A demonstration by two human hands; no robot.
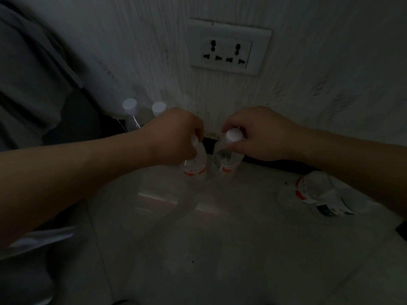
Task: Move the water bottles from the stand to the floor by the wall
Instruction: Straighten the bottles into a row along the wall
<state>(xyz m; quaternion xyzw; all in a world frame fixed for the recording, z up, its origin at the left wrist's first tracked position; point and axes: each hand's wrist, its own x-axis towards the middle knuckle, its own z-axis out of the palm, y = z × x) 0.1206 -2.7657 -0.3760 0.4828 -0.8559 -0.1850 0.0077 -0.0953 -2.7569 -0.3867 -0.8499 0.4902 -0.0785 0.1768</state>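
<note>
Low in a dim room, a person's left hand and right hand are each closing around the neck of a water bottle, setting the pair at centre frame against the wall. Two more bottles are standing up left; another is lying right. The stand is out of view, so what is left cannot be told.

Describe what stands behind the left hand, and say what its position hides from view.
Behind the left hand two white-capped bottles stand against the wall. The hand and forearm cover their lower bodies, so whether they rest on the floor cannot be seen.
</note>
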